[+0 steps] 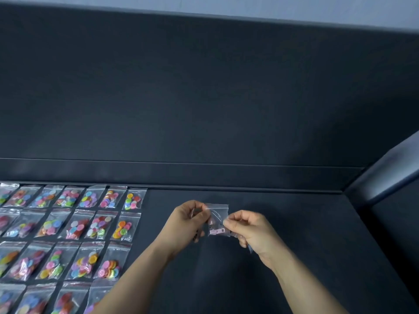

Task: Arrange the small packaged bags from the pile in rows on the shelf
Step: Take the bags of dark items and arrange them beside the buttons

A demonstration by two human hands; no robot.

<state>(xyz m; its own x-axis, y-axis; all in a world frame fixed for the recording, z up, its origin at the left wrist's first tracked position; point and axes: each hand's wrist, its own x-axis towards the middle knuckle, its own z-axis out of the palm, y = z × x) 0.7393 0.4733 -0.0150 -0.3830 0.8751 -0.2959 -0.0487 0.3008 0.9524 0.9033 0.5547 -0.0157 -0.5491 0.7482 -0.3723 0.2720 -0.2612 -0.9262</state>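
Head view: a small clear bag (217, 219), a pink piece low inside it, is held upright above the dark shelf (294, 223), right of the rows of button bags (74, 225). The left hand (191, 219) and right hand (249, 230) each keep a pinching grip on one side edge.

A dark matte back panel (204, 87) spans nine to three o'clock. At twelve, a strip of pale grey-blue wall (294, 7) shows above it. A low ledge (181, 173) runs beneath, and a side panel (390, 168) catches soft light at three o'clock.
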